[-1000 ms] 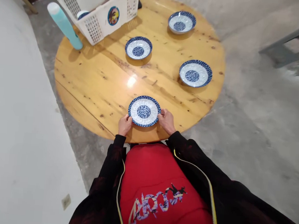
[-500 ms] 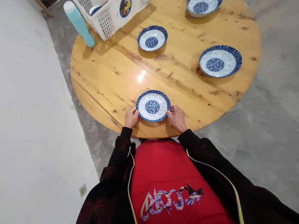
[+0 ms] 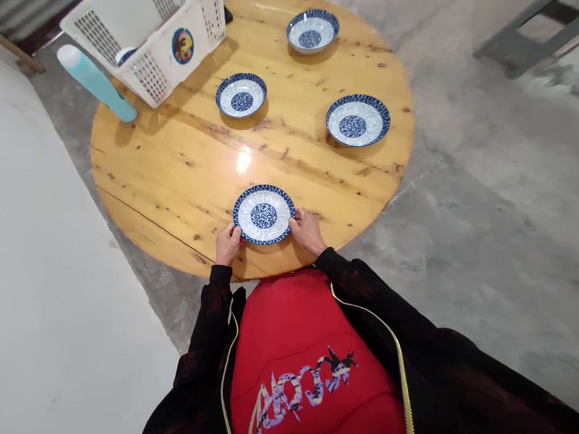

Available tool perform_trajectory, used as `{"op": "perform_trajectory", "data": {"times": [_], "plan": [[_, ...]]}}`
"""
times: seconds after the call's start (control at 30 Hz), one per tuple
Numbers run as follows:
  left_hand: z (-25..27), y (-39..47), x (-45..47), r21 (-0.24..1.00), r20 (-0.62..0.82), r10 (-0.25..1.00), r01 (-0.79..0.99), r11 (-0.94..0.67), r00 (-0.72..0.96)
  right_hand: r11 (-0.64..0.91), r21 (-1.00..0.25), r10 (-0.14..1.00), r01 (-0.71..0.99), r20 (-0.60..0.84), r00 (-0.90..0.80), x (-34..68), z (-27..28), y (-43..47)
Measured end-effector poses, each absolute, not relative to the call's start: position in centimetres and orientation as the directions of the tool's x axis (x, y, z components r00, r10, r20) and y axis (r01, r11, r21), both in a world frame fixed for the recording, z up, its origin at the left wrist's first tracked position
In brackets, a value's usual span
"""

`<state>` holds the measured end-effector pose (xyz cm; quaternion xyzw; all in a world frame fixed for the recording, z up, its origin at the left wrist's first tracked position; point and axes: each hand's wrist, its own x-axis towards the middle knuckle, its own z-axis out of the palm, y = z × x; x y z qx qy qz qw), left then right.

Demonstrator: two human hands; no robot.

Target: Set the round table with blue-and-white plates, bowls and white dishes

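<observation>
A blue-and-white patterned plate (image 3: 264, 214) lies near the front edge of a round wooden table (image 3: 183, 168). My left hand (image 3: 228, 244) grips its left rim and my right hand (image 3: 308, 231) grips its right rim. Three more dishes of the same pattern sit farther back: one at the middle left (image 3: 241, 95), one at the right (image 3: 358, 120) and one at the far edge (image 3: 313, 30).
A white plastic basket (image 3: 149, 25) stands at the table's back left with another blue dish (image 3: 124, 55) inside. A teal bottle (image 3: 95, 83) leans beside it. A white wall runs along the left; grey concrete floor lies to the right, with a grey frame (image 3: 534, 36) at top right.
Both hands stay on the near plate's rim. The camera view shifted right and then back left; the plates on the table have not moved.
</observation>
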<state>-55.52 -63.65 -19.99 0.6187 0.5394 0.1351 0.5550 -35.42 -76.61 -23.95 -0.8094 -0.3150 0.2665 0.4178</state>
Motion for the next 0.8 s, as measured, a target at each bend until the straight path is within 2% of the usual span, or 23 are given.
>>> {"op": "perform_trajectory", "data": {"times": [0.23,0.8], "plan": [[-20.2,-63.6,-55.5,0.849,-0.428,0.813,0.486,0.21,0.396,-0.444,-0.868,0.714,0.225,-0.191,0.673,-35.3,-23.3,-76.4],[-21.4,-63.4,-55.8,0.829,-0.339,0.828,0.557,0.04,0.446,-0.456,-0.857,0.733,0.241,-0.208,0.648,-34.4,-24.0,-77.5]]}}
